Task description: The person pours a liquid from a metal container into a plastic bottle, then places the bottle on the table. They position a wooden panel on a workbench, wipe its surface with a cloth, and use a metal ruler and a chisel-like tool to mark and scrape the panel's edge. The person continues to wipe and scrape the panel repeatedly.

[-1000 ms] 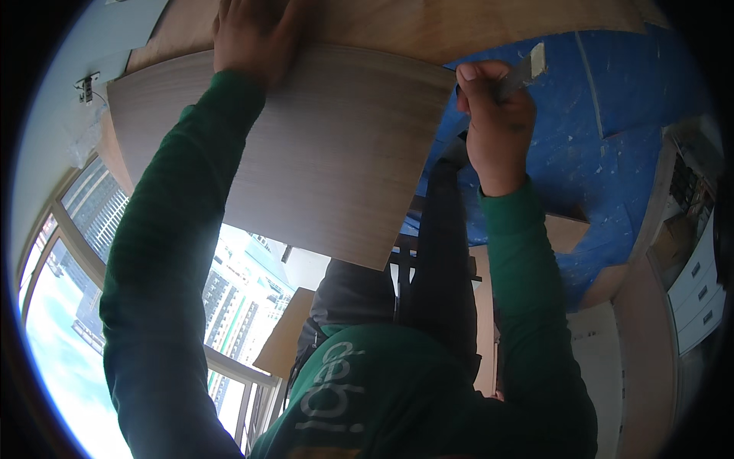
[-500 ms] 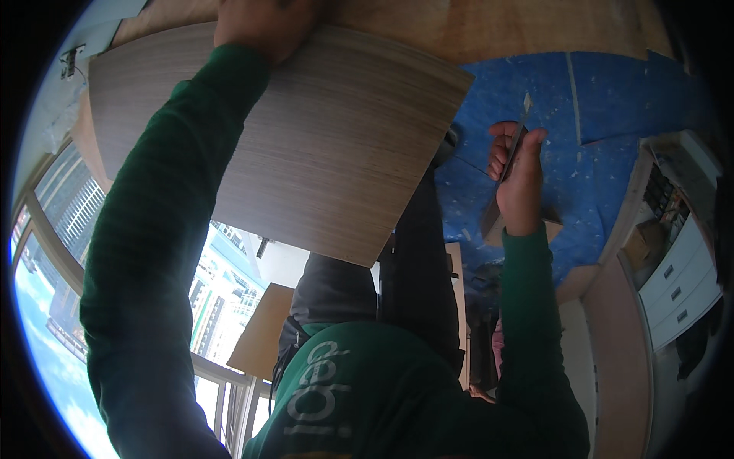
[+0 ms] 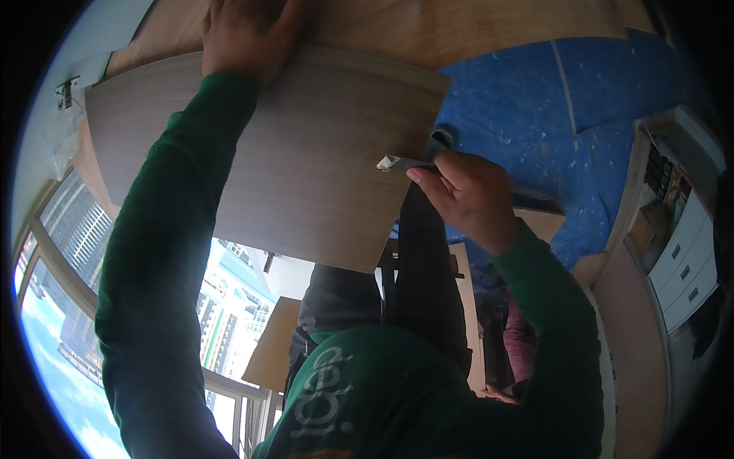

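A wood-grain, grey-brown board lies in front of me, its far edge over a reddish plywood sheet. My left hand reaches across the board, and its spread fingers rest on the plywood just past the far edge. The fingertips are partly cut off by the picture's top. Near the board's right edge, my right hand pinches a thin, flat grey strip between thumb and fingers. Its pale, ragged end points left over the board; I cannot tell whether it touches.
Blue sheeting covers the floor at the right. A white drawer cabinet stands beyond it. Windows line the left side. Below my right forearm, a person's hand and dark red sleeve show. A wooden block is beside my right wrist.
My right hand has swung left and turned, bringing the strip from above the blue sheeting to the board's right edge. My left hand stays at the far edge, slightly lower in view.
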`<state>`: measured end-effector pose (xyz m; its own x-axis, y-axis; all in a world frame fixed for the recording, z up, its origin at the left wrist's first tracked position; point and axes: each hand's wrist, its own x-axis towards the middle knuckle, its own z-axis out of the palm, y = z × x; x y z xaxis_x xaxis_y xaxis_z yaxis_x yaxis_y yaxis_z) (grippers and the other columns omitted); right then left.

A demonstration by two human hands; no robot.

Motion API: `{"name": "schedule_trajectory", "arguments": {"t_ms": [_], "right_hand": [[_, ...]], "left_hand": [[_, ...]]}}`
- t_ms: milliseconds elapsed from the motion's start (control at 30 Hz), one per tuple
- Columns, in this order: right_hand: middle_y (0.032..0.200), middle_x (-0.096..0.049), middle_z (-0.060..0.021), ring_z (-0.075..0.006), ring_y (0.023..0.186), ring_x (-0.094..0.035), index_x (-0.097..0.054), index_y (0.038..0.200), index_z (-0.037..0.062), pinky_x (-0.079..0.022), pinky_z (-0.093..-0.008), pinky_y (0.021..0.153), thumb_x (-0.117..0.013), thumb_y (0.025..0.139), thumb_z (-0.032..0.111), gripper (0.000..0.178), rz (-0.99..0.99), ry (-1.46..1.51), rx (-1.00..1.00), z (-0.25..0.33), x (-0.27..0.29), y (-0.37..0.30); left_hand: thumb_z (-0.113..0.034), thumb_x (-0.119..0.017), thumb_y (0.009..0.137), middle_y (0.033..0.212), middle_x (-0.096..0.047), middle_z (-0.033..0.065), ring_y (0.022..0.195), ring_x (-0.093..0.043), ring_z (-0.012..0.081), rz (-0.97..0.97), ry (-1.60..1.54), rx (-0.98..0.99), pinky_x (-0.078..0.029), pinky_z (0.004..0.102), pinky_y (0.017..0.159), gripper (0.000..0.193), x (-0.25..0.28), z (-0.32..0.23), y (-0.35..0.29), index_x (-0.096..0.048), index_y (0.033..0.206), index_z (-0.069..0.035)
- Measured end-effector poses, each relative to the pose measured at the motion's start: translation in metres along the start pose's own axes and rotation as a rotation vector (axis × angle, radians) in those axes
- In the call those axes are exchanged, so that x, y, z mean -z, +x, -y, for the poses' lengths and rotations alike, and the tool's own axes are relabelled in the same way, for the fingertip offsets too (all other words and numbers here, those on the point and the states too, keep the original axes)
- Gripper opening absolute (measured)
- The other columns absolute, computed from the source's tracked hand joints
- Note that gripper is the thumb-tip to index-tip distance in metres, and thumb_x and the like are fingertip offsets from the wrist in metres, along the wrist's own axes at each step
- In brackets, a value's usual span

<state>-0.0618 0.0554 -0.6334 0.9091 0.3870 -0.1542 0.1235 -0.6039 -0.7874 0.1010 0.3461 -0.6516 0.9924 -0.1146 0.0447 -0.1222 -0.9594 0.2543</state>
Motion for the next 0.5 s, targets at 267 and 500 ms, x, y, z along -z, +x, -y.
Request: {"name": "schedule_trajectory", "arguments": {"t_ms": [267,500], "right_hand": [[0.051,-0.046,-0.007,-0.0207,0.042,-0.043,-0.052,0.066,0.0084,-0.033,-0.0363,0.043,-0.075,0.098,0.035,0.048,-0.156,-0.059,-0.089,-0.024,0.03,0.061],[0.054,-0.05,-0.0075,-0.0209,0.044,-0.046,-0.051,0.069,0.0086,-0.033,-0.0364,0.044,-0.075,0.099,0.029,0.043,-0.07,0.049,-0.078,-0.013,0.022,0.03]], "left_hand": [[-0.042,-0.063,0.098,0.162,-0.041,0.0232,0.152,-0.036,0.0388,0.034,0.019,0.036,-0.027,0.0461,0.126,0.069,0.005,-0.004,-0.001,-0.051,0.15,0.001],[-0.042,-0.063,0.099,0.163,-0.041,0.0221,0.153,-0.034,0.0381,0.046,0.005,0.046,-0.026,0.046,0.127,0.069,0.006,-0.005,-0.001,-0.05,0.15,0.001]]}}
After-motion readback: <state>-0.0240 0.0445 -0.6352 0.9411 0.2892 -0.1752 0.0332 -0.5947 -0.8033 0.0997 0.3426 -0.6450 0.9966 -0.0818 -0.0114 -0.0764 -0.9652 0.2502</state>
